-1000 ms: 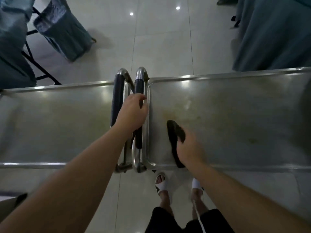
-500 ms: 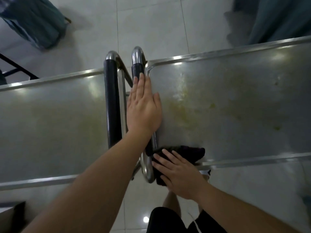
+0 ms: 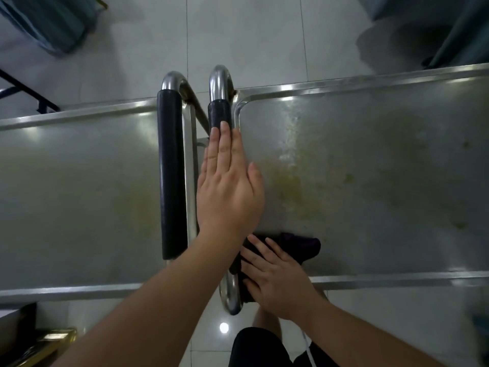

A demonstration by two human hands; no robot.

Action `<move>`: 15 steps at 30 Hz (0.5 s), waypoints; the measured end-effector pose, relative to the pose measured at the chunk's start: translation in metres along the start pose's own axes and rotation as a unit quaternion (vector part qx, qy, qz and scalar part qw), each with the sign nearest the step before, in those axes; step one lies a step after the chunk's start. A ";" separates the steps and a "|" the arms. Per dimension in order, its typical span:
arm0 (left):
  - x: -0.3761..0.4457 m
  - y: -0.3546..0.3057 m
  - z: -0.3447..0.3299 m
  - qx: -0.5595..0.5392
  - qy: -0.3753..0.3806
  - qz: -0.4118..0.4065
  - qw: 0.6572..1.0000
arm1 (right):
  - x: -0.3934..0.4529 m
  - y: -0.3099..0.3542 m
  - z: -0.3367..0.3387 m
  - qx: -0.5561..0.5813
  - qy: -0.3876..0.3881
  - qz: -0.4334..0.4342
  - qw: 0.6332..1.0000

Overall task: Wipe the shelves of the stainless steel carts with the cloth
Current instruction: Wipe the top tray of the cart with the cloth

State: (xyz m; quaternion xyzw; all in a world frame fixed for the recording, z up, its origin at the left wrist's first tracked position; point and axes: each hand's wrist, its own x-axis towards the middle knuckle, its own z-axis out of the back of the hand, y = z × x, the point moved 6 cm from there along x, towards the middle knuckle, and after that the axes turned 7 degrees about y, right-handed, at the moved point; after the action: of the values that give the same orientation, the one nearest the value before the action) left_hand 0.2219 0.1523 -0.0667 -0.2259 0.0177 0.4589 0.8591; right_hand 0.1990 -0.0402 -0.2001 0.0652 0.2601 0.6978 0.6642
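Two brushed stainless steel cart shelves side by side, handles meeting in the middle. Right cart shelf (image 3: 370, 181): flat sheet, raised rolled rim, rounded corners, dull finish with yellowish smears and specks across the centre-left. Left cart shelf (image 3: 79, 194): same build, a fainter yellow patch near its right end.

Handles: polished steel tube bent in a U, each with a black foam grip sleeve. Left cart handle (image 3: 170, 176) fully visible; right cart handle (image 3: 221, 102) mostly covered.

Left hand (image 3: 229, 192) lies flat, fingers straight and together, palm down along the right cart handle and the shelf's left rim, gripping nothing.

Right hand (image 3: 275, 279) presses palm-down with fingers spread on a dark purple-black cloth (image 3: 301, 245), soft and bunched. The cloth sits at the near-left corner of the right shelf, draped over the near rim and touching the handle's lower bend.

Open room: rest of the right shelf is bare to the far rim and rightward. Glossy pale tiled floor (image 3: 251, 35) beyond, teal fabric-covered furniture (image 3: 45, 19) at the far corners, well apart from the carts.
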 end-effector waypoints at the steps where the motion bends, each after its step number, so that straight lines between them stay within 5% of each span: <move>1: 0.000 -0.001 0.001 0.003 0.001 0.001 1.000 | 0.004 -0.001 0.002 0.004 -0.004 -0.005 1.000; 6: -0.003 -0.006 0.006 0.008 0.021 0.008 1.000 | 0.059 -0.022 0.040 0.029 -0.063 -0.058 0.996; 15: -0.003 -0.007 0.006 0.016 0.015 0.003 1.000 | 0.214 -0.117 0.136 -0.039 -0.003 -0.088 0.995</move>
State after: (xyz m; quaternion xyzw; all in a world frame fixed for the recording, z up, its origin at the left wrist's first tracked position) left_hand 0.2246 0.1491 -0.0579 -0.2187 0.0389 0.4580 0.8608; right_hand 0.3396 0.2009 -0.1905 0.0181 0.2353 0.6459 0.7260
